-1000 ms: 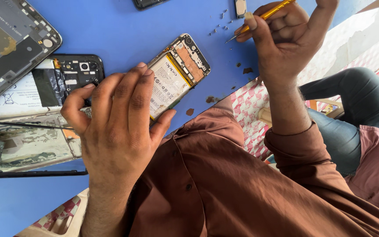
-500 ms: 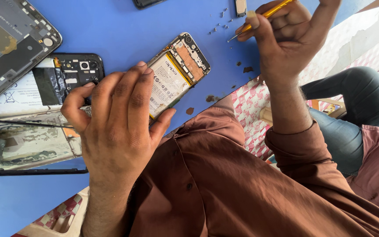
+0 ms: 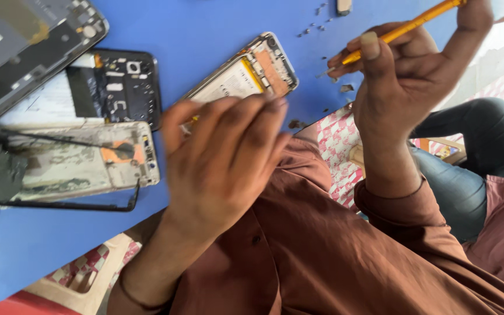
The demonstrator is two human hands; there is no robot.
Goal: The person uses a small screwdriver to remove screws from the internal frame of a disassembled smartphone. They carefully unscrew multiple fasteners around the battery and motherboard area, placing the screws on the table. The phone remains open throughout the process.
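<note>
Two hands were at work: your left hand lay with fingers together and loosely curved over the near end of the opened phone, pinning it to the blue surface; whether they gripped its edges, I cannot tell. Your right hand pinched the yellow tool, tip aimed toward the phone, well apart from it. You did best to press flat and steady. Beyond your fingertips, the phone's long axis ran diagonally, far end pointing up-right, away from you. Left of your fingers lay other stripped phones.
</note>
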